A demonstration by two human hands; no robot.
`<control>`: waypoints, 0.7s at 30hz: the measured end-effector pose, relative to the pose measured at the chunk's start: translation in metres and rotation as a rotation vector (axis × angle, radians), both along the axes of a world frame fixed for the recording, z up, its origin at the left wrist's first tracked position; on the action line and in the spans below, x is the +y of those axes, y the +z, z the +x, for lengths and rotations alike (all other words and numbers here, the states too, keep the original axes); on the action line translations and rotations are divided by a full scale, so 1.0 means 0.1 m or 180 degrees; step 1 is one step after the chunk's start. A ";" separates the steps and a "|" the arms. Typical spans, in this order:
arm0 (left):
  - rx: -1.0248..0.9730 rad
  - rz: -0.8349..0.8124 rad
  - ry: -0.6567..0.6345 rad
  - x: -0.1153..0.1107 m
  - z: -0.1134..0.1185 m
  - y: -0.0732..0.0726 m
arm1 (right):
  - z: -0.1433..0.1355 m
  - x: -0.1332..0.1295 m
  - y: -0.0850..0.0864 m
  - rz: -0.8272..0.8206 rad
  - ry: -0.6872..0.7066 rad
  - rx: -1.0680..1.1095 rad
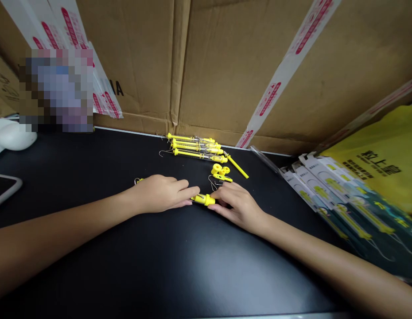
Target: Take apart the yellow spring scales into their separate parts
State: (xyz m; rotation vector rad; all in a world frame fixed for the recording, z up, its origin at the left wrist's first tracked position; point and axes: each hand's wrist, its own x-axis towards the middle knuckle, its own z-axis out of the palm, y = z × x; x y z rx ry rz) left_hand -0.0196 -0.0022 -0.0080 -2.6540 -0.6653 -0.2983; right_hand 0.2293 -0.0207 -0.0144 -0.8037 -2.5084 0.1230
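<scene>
Seemingly at the step of fitting or adjusting the end of a yellow tube (200, 199), held at or just above the table (179, 270) at the centre of the frame; cannot tell whether pushing, twisting or drawing off. Left hand (162, 193) narrowed, fingers wrapped about the tube's body; right hand (238, 204) pinching the yellow cap (210, 200) at the tube's right end. Just above the right hand, loose yellow rings (215, 169); at upper centre, a row of similar hooked tubes (192, 145), apparently assembled and useful for comparison. For the next move, best to brace with the left, align cap and tube, then press or turn gently with the right, avoiding the loose rings.
</scene>
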 end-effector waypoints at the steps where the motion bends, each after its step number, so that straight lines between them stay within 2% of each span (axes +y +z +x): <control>1: -0.0003 0.0000 -0.0004 0.00 0.00 0.00 | 0.00 0.00 0.00 -0.0004 0.0003 0.0013; 11: -0.0086 -0.0014 -0.0063 0.01 0.00 0.00 | 0.01 0.01 0.00 -0.0093 0.0004 -0.0177; 21: -0.0085 -0.0086 -0.0063 0.01 0.00 -0.01 | 0.01 -0.01 -0.01 0.0054 0.0012 0.0046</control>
